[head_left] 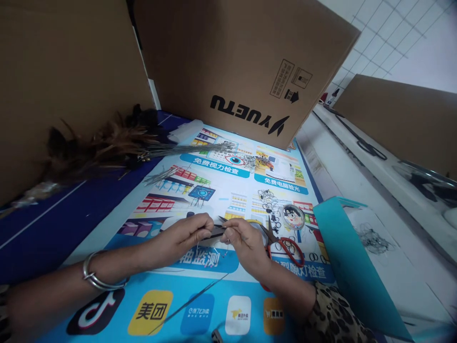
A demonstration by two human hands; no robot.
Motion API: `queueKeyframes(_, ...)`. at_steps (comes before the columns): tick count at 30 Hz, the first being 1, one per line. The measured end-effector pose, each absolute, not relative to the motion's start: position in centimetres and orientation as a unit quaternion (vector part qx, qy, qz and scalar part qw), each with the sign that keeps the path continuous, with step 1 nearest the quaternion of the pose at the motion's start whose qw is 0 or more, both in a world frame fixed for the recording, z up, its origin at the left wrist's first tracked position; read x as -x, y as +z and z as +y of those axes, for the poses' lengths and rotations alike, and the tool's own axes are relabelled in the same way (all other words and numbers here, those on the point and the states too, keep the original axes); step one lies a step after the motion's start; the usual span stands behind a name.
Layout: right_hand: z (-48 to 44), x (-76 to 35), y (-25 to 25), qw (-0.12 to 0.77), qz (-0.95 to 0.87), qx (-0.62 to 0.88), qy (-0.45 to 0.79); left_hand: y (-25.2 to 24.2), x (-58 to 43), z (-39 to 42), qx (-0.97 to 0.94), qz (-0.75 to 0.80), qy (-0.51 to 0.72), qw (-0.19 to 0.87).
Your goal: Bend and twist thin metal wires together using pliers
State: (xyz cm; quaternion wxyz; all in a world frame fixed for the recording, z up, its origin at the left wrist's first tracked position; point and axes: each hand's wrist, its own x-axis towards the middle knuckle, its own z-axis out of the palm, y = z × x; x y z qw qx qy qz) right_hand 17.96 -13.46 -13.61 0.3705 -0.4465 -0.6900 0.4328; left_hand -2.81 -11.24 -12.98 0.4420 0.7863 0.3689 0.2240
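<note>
My left hand (194, 231) is closed, thumb against curled fingers, on one end of a thin black strip (216, 232). Facing it, my right hand (244, 240) pinches the strip's other end, the fingertips of both hands almost meeting. Fine wires with tiny beads (214, 252) dangle below the fingers; what they hang from is hidden. Just beyond my right hand lie red-handled scissors (285, 245), partly covered by the wrist. A dark pointed blade tip and a yellow handle (255, 222) show behind the right fingers, so I cannot tell which tool that is.
Thin metal wires (189, 148) and brown feathers (107, 138) lie at the back left. Black rings (274, 219) sit near a round cartoon tin (293, 216). A teal box (357, 267) stands at right. Large cartons (243, 57) wall the back. Loose wires (189, 302) lie in front.
</note>
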Motion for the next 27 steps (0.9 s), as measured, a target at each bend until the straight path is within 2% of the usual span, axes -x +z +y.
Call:
queueKeyframes(4, -13.4, -18.0, -13.9, 0.378, -0.651, 0.435, 0.494, -13.0, 2.9, -11.3, -0.792, 0.362, 0.225, 0.437)
queueKeyframes(10, -13.3, -18.2, -13.5, 0.382, -0.656, 0.431, 0.488, -12.9, 2.8, -11.2, -0.772, 0.378, 0.238, 0.453)
queueKeyframes(19, -12.8, -18.1, -13.0, 0.403, -0.6, 0.404, 0.561, -13.0, 3.0, -11.2, -0.749, 0.383, 0.247, 0.481)
queueKeyframes(27, -12.8, -18.2, -12.7, 0.413, -0.605, 0.397, 0.553, -12.3, 2.9, -11.4, -0.718, 0.389, 0.264, 0.514)
